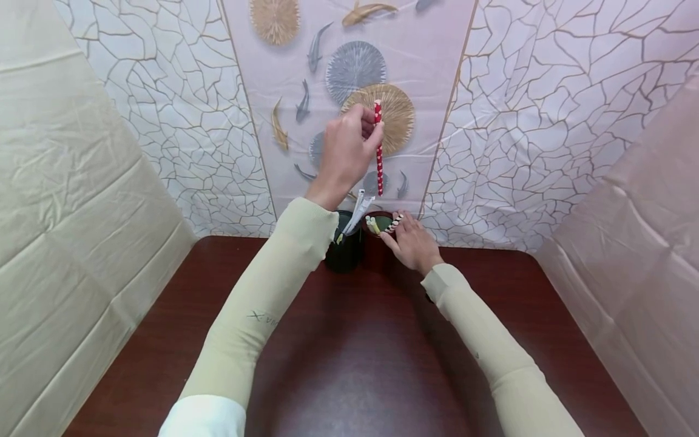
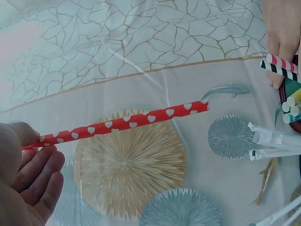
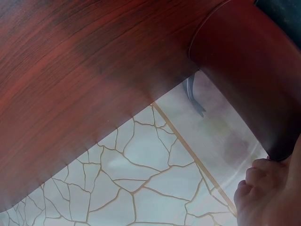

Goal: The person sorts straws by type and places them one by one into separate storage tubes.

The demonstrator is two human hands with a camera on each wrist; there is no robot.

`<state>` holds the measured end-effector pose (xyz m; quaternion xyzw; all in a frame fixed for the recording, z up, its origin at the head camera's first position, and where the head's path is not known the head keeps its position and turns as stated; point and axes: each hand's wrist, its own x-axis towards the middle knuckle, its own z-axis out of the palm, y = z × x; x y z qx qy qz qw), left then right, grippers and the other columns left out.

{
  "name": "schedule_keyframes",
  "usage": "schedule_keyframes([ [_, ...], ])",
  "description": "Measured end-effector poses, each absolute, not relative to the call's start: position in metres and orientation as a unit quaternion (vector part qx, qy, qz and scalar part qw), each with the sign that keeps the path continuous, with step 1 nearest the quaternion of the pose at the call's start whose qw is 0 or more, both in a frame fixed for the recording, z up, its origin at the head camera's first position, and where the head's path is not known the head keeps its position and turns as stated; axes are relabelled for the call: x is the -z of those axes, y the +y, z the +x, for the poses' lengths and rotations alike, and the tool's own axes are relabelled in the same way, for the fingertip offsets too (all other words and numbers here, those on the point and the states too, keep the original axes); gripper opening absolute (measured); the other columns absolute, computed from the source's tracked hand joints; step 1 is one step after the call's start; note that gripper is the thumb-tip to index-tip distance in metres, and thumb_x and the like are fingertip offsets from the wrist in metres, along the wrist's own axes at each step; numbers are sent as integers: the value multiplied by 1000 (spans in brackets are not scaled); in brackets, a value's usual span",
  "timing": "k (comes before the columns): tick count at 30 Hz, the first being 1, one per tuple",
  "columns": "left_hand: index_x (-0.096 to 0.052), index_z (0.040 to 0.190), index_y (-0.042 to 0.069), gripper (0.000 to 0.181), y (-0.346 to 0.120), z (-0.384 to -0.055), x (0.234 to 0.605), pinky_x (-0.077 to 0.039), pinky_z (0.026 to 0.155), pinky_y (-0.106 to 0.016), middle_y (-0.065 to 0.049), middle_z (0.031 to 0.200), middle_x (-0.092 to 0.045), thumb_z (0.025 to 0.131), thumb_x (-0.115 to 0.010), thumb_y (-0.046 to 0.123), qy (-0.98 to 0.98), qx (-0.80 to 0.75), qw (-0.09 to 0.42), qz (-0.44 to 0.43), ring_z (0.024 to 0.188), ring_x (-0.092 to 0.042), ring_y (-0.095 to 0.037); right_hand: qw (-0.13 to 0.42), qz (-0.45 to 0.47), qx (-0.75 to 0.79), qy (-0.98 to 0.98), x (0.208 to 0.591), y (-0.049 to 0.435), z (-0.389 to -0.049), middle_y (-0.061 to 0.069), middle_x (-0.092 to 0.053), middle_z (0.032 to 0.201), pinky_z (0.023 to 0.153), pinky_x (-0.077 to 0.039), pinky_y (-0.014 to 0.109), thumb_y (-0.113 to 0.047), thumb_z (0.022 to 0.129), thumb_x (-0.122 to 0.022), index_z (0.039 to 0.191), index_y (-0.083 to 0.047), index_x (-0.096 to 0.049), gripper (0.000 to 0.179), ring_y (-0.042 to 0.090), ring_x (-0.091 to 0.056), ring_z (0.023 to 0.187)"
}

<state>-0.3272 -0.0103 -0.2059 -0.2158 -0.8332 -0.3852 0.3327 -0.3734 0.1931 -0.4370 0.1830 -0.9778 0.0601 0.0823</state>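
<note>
My left hand [image 1: 349, 142] pinches a red paper straw [image 1: 379, 164] with white hearts near its upper end. In the head view the straw hangs upright above two cups, its lower tip over the gap between them. My right hand [image 1: 412, 243] grips the dark red cup [image 3: 240, 61] at its rim, thumb on the near side. Inside that cup stand several paper straws, among them black-and-white striped straws [image 2: 280, 69], a pink-striped one [image 2: 280, 61] and a yellow one [image 2: 294, 98]. White wrapped straws [image 1: 358, 212] lean out of the dark green cup [image 1: 344, 258] beside it.
Both cups stand at the back edge of the reddish-brown table [image 1: 349, 352], against a patterned backdrop cloth [image 1: 491, 152] with gold lines and fish. Beige cloth panels [image 1: 71, 212] rise along the left and right sides.
</note>
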Motion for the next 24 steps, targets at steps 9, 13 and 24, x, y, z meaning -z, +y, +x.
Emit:
schedule_keyframes([
  [9,-75,106,5,17,6,-337,224,-59,84,-29,-6,101,-83,102,-69,21,-845,352,338,-218,91,-79,-16,83,183,-53,-978,437,194,-373,22,-34,170,132,-23,54,-57,113,-28,158,8,-40,80,39,-22,163],
  [13,-76,105,7,14,10,-346,246,-59,86,-34,-4,99,-83,101,-71,20,-856,344,332,-199,93,-79,-17,85,182,-53,-978,437,193,-373,22,-35,170,132,-23,54,-57,113,-27,158,8,-40,80,39,-22,163],
  [24,-77,112,6,21,15,-361,304,-59,92,-36,-7,107,-82,101,-71,22,-887,322,273,-187,102,-77,-22,82,181,-52,-979,439,194,-374,22,-33,171,132,-23,54,-58,113,-25,159,7,-37,81,39,-20,164],
])
